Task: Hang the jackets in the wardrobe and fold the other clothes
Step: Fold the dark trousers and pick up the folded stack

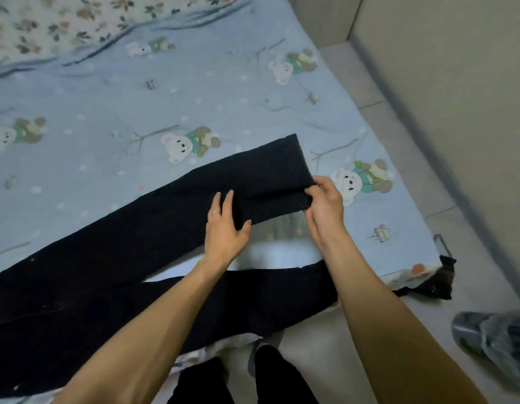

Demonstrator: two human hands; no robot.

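Both hands (pixel 226 228) (pixel 322 205) on dark trousers (pixel 107 272) across the bed (pixel 107 97).

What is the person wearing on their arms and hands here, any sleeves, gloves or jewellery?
Both forearms are bare, with no sleeves or gloves in view. The left hand wears a thin ring on one finger. The right hand shows no ring or watch.

One pair of dark trousers (pixel 113 258), two hands (pixel 226 228), one bear-print bedsheet (pixel 107 97), one floral quilt (pixel 48 21)
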